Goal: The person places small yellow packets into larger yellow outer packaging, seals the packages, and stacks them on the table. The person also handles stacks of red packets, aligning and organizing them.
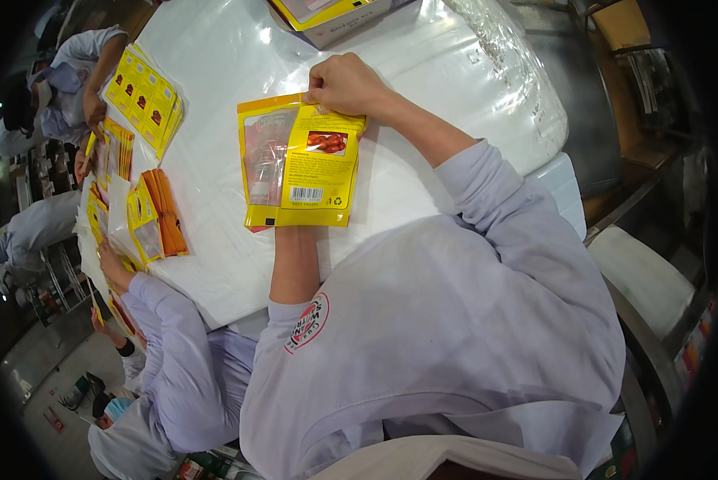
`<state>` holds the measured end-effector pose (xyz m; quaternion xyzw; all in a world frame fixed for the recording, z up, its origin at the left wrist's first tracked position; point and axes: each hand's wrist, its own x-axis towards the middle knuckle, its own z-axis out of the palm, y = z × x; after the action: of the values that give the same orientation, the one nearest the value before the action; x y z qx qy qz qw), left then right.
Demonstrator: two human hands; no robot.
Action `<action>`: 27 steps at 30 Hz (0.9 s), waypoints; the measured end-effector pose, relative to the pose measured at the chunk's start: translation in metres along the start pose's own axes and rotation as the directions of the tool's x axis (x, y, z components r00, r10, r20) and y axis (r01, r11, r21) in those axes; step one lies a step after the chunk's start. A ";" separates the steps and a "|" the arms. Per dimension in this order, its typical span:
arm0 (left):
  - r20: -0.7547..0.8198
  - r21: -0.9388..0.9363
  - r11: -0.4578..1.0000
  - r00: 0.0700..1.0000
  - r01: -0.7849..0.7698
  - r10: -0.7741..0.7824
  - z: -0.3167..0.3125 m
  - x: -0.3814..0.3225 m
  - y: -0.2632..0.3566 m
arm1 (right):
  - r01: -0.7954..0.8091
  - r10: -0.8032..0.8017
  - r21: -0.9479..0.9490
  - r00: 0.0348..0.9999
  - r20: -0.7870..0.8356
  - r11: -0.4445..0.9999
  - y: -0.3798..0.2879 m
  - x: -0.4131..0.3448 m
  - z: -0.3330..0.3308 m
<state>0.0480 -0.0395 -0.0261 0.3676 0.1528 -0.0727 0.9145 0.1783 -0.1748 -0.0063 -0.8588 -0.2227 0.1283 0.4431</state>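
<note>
A yellow printed plastic pouch with a clear window is directly in front of me, its printed face up. It bears a sausage picture, writing and a barcode. My right hand pinches the top edge of this pouch, fingers curled. My left forearm runs beneath the pouch's lower edge, and the pouch hides my left hand, so its grip cannot be seen. Through the clear window, indistinct transparent and pinkish shapes show. A small red edge peeks out below the pouch's lower left corner.
White plastic sheeting covers the worktable. An open carton with yellow packs stands at the far edge. To the left lie yellow printed sheets and a pouch stack. A co-worker's hand is beside pouches; another co-worker's hand is beyond.
</note>
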 end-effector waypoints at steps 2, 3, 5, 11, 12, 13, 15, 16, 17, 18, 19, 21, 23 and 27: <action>0.003 0.001 1.000 1.000 0.002 -0.002 0.000 0.000 0.001 | 0.016 -0.016 0.000 1.000 -0.005 1.000 0.000 0.001 0.000; 0.003 0.002 1.000 1.000 0.004 -0.004 0.000 0.001 0.002 | 0.005 -0.005 0.003 1.000 -0.001 1.000 0.000 0.001 0.000; 0.004 0.001 1.000 1.000 0.005 -0.005 -0.001 0.000 0.003 | -0.015 0.015 0.009 1.000 0.005 1.000 0.000 0.002 0.000; 0.010 -0.002 1.000 1.000 0.024 -0.024 -0.002 0.000 0.002 | -0.014 0.014 -0.005 1.000 0.013 1.000 0.000 0.003 0.001; 0.010 0.000 1.000 1.000 0.024 -0.024 -0.003 -0.001 0.002 | -0.013 0.014 -0.006 1.000 0.013 1.000 0.000 0.004 0.001; 0.012 0.000 1.000 1.000 0.029 -0.029 -0.003 -0.001 0.001 | -0.012 0.012 -0.008 1.000 0.013 1.000 0.000 0.005 0.001; 0.014 -0.006 1.000 0.999 0.029 -0.029 -0.004 -0.002 0.000 | -0.015 0.016 -0.012 1.000 0.014 1.000 -0.001 0.005 0.002; 0.017 -0.008 1.000 0.999 0.030 -0.030 -0.004 -0.002 0.000 | -0.022 0.022 -0.015 1.000 0.015 1.000 -0.001 0.005 0.002; 0.018 -0.008 1.000 0.999 0.030 -0.030 -0.004 -0.002 0.000 | -0.026 0.026 -0.014 1.000 0.016 1.000 -0.001 0.005 0.002; 0.017 -0.011 0.999 0.999 0.030 -0.030 -0.004 -0.002 -0.001 | -0.033 0.033 -0.022 0.999 0.016 0.999 -0.001 0.004 0.001; 0.023 -0.011 1.000 0.999 0.026 -0.026 -0.004 -0.003 -0.001 | -0.035 0.035 -0.025 0.999 0.015 0.999 -0.001 0.004 0.002; 0.024 -0.009 1.000 0.999 0.024 -0.024 -0.003 -0.003 0.000 | -0.031 0.031 -0.017 0.999 0.018 0.999 -0.002 0.004 0.001; 0.030 -0.004 1.000 0.999 0.023 -0.023 -0.002 -0.003 0.000 | -0.024 0.024 0.009 0.999 0.028 1.000 -0.002 0.004 0.001; 0.036 0.011 1.000 0.999 0.021 -0.021 0.001 -0.004 -0.001 | -0.017 0.017 -0.015 0.998 0.053 1.000 -0.002 0.006 0.001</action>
<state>0.0444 -0.0406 -0.0247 0.3693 0.1396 -0.0899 0.9143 0.1821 -0.1702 -0.0056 -0.8602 -0.2279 0.1531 0.4297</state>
